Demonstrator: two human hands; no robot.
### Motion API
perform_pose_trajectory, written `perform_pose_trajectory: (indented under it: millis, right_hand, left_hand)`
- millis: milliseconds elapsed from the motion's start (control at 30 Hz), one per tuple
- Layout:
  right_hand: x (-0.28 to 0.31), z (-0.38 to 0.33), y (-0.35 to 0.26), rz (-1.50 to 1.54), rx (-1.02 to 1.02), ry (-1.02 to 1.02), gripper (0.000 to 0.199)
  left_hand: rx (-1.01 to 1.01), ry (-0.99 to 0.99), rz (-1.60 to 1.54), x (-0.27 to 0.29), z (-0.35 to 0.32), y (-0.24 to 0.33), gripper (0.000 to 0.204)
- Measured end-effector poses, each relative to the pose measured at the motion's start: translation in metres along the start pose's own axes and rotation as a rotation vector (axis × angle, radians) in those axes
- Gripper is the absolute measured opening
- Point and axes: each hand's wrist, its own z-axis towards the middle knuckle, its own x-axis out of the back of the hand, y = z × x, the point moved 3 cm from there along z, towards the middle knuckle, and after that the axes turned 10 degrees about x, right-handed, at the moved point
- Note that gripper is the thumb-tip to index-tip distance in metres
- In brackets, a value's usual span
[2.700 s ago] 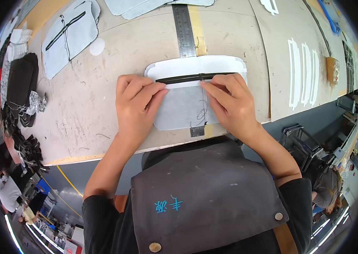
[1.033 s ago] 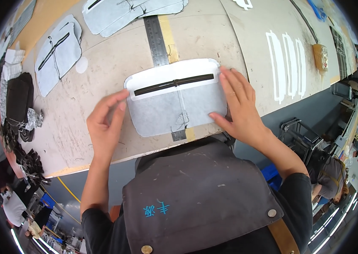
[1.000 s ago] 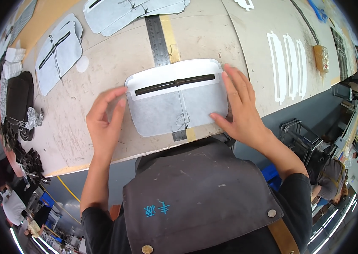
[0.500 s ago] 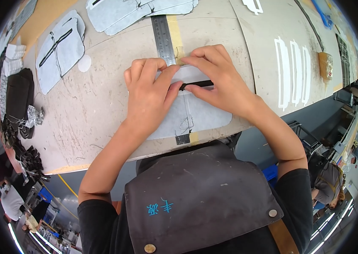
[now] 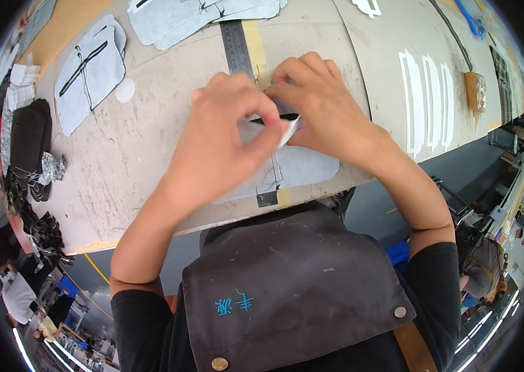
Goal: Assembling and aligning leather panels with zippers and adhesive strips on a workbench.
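Note:
A pale grey fabric panel (image 5: pixel 311 167) lies under my hands near the table's front edge, with a black slit or strip (image 5: pixel 288 116) across its upper part. Thumb and index finger of my left hand (image 5: pixel 225 142), blurred by motion, pinch a thin white strip (image 5: pixel 289 131) whose end is raised off the panel. My right hand (image 5: pixel 333 111) rests at the panel's upper right, its fingers curved and thumb apart from them; the thumb tip is partly hidden behind the white strip. Beyond my hands a metal ruler (image 5: pixel 236 46) lies beside yellow tape (image 5: pixel 254 46).
More grey panels lie at the far left (image 5: pixel 91 74) and in a back stack (image 5: pixel 206 22). White frame-shaped strips (image 5: pixel 411 102) and a glue-stained brown block (image 5: pixel 476 93) are at right. Dark pieces (image 5: pixel 29 142) pile along the left edge.
My left hand has risen from the panel and shifted right, lifting an end of the white strip. The right hand has moved slightly up, its fingers more curled.

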Motion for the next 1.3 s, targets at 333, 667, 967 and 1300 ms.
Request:
perform_pose_trajectory:
  millis: [333,667,967,1300]
  right_hand:
    - [-0.008,-0.060,-0.018,0.000,-0.021,0.319,0.036]
    - [-0.022,-0.060,-0.022,-0.084,-0.045,0.335,0.035]
    - [-0.023,-0.061,-0.024,-0.112,-0.053,0.314,0.035]
    - [-0.016,-0.056,-0.031,-0.216,-0.115,0.203,0.043]
  left_hand:
    - [0.186,0.047,0.051,-0.010,0.022,-0.033,0.016]
    - [0.233,0.062,0.105,-0.016,0.029,-0.041,0.019]
    - [0.204,0.105,0.161,-0.019,0.028,-0.041,0.019]
    - [0.175,0.109,0.223,-0.015,0.028,-0.038,0.015]
